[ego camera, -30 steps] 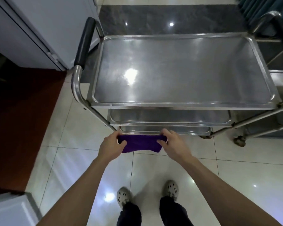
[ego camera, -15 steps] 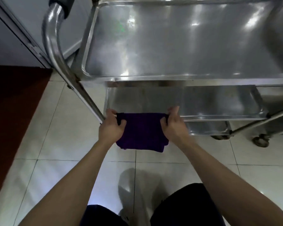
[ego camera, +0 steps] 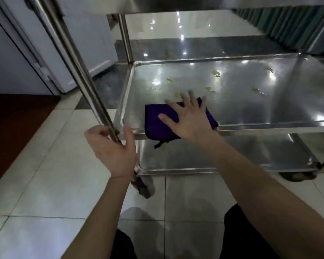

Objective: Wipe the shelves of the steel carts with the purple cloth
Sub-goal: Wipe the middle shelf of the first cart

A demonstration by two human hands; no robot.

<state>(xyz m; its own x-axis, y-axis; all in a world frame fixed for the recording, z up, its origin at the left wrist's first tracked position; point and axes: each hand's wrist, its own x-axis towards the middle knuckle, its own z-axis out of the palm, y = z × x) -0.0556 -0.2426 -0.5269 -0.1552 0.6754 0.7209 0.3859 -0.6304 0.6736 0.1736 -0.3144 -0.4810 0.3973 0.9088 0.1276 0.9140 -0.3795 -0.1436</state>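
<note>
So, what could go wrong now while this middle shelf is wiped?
The purple cloth overhangs the front rim of the middle shelf; a backward pull by the right hand could drop it.
A forward push may sweep the yellow-green scraps over the far rim.
There are wheels below: a hard push might roll everything unless the left hand steadies the frame tube.

Smooth, polished steel on the cart's middle shelf (ego camera: 251,101) is mirroring the ceiling lights, with dull greenish smears (ego camera: 216,73) clouding the sheen at one o'clock from the purple cloth (ego camera: 153,128), whose matt, napped fabric is soaking up the glare. At ten o'clock from the cloth, a glossy steel tube (ego camera: 73,58) is shining. At six o'clock, pale glazed floor tiles (ego camera: 54,184) are reflecting light, and a matt dark-red floor covering (ego camera: 11,128) is lying at nine o'clock.
</note>
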